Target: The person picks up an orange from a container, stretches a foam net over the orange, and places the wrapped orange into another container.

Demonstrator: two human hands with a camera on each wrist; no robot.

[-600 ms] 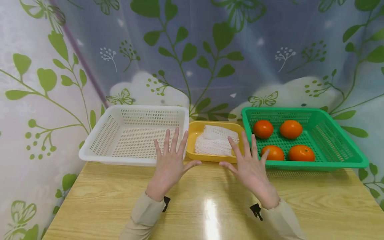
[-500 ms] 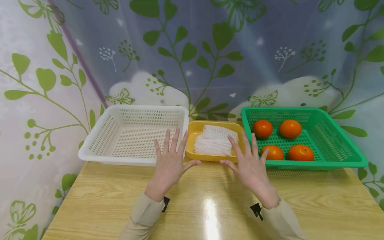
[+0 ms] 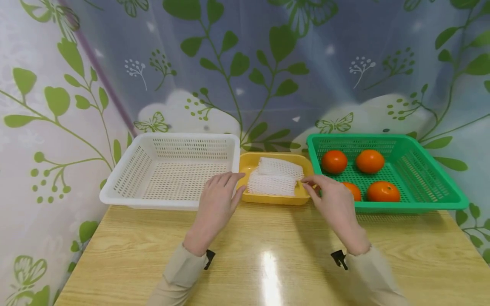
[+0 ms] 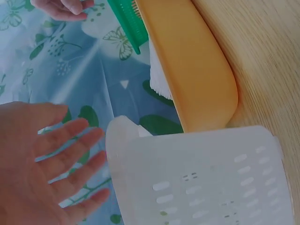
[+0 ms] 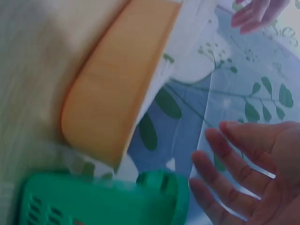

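Between two baskets stands a small yellow tray [image 3: 273, 199] with white foam mesh nets [image 3: 273, 176] lying in it. My left hand [image 3: 216, 204] hovers in front of the white basket [image 3: 153, 203], its loosely bent fingers pointing at the tray's left end. At the tray's right end is my right hand [image 3: 334, 208], thumb and fingers bent toward the nets; whether the fingertips touch the tray is unclear in the head view. In the right wrist view the right hand [image 5: 248, 173] holds nothing. The left wrist view shows the left hand [image 4: 56, 164] with spread fingers and nothing in it.
A green basket [image 3: 405, 206] on the right holds several orange round fruits [image 3: 384, 192], one partly hidden by my right hand. Bare wooden table [image 3: 237, 255] lies in front of the containers. A patterned curtain [image 3: 245, 85] hangs close behind them.
Both hands were spread flat with straight fingers. Now their fingers have bent and drawn together toward the yellow tray, and the right wrist has moved right. The tray, nets, baskets and fruits stay put.
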